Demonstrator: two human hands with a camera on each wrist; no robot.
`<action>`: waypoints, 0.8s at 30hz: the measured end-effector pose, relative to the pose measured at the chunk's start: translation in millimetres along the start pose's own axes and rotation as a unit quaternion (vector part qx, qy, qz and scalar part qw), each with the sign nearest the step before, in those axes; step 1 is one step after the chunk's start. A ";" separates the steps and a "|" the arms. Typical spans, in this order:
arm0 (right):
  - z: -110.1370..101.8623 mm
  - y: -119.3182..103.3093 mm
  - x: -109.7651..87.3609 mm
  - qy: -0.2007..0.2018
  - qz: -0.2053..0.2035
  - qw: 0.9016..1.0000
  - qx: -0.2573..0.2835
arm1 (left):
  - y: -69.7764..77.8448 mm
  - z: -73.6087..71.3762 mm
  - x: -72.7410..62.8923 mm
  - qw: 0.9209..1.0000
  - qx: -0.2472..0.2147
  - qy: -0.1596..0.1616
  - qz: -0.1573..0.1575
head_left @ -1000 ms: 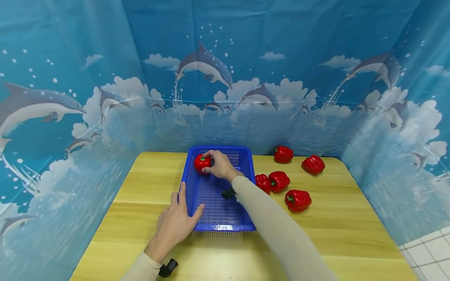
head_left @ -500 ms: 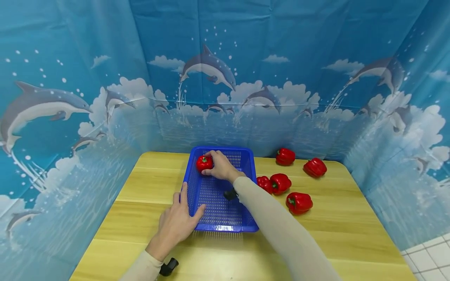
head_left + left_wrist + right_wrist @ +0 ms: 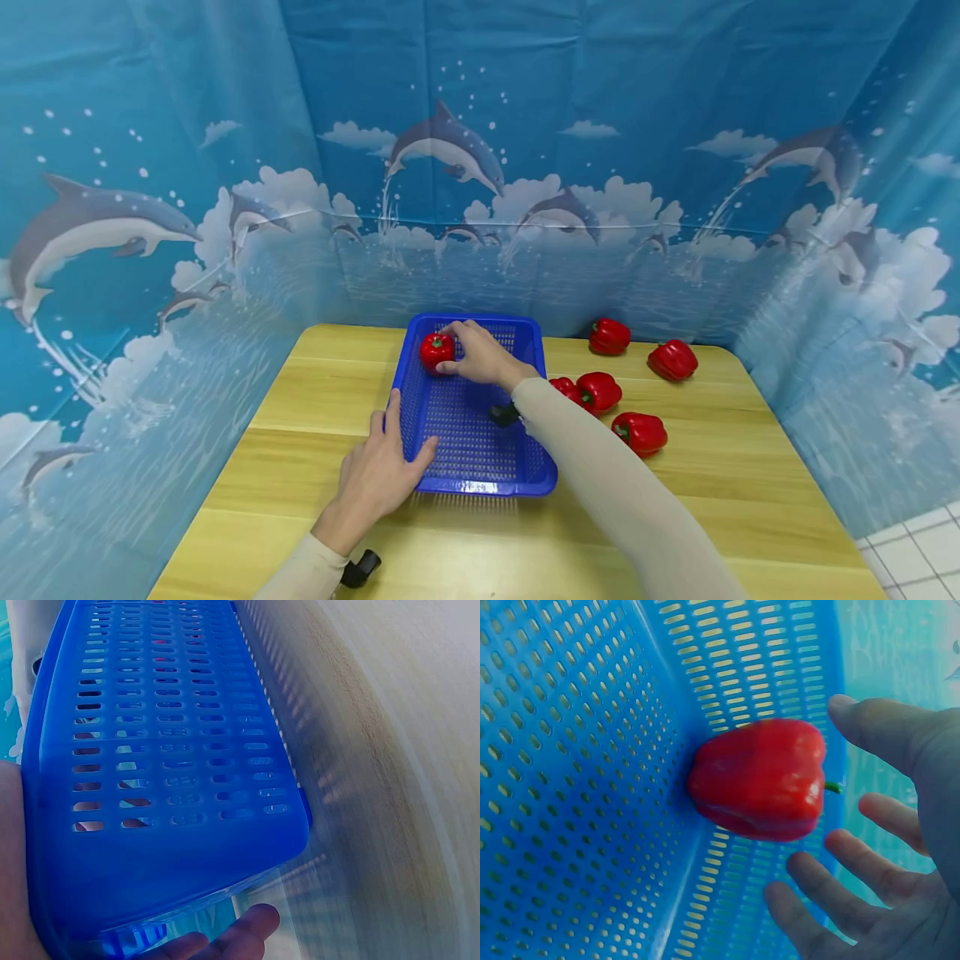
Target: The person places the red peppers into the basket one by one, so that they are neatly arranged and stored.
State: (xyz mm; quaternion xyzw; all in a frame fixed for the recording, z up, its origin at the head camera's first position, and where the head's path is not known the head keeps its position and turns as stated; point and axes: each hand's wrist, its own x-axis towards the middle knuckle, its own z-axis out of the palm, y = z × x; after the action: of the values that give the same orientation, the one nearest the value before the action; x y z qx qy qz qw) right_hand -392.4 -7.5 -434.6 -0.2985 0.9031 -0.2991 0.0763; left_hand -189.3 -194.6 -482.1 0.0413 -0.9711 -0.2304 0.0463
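A red bell pepper (image 3: 437, 353) with a green stem stands in the far left corner of the blue plastic basket (image 3: 480, 486). My right hand (image 3: 480, 357) is just to its right. In the right wrist view, the thumb and fingers are spread apart, and a gap shows between the fingertips and the pepper (image 3: 761, 780). My left hand (image 3: 378, 475) rests at the basket's near left corner with fingers extended; the index finger lies along the left rim and the thumb reaches over the edge. In the left wrist view its fingers (image 3: 251, 930) are beside the perforated wall.
Several red bell peppers lie on the wooden table (image 3: 300, 400) right of the basket, one of them a pepper (image 3: 640, 434) nearest the front. Another pepper (image 3: 672, 360) lies at the back right. A dolphin-print curtain (image 3: 480, 267) surrounds the table's back and sides.
My right hand has let go of the pepper and drawn slightly right, leaving it in the basket's corner. The left hand stays at the basket. The head view has shifted a little.
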 end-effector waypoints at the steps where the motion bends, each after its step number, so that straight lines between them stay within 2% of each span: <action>1: -1.8 -0.2 -2.7 -0.004 -0.001 1.000 -0.001 | 0.4 0.0 -0.2 1.000 0.001 0.000 0.000; 12: -31.9 -1.2 -35.8 -0.010 -0.043 0.999 -0.022 | 1.0 0.3 1.4 1.000 0.003 -0.006 0.001; 24: -62.0 8.6 -79.2 0.004 -0.047 0.997 -0.057 | -0.1 -0.2 -0.2 1.000 -0.002 -0.004 0.001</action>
State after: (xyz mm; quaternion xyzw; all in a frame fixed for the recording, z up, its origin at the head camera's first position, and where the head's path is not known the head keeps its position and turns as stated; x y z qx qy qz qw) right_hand -352.2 75.0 -392.6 -0.3429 0.9041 -0.2517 0.0414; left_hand -189.1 -194.8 -482.0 0.0391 -0.9710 -0.2320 0.0425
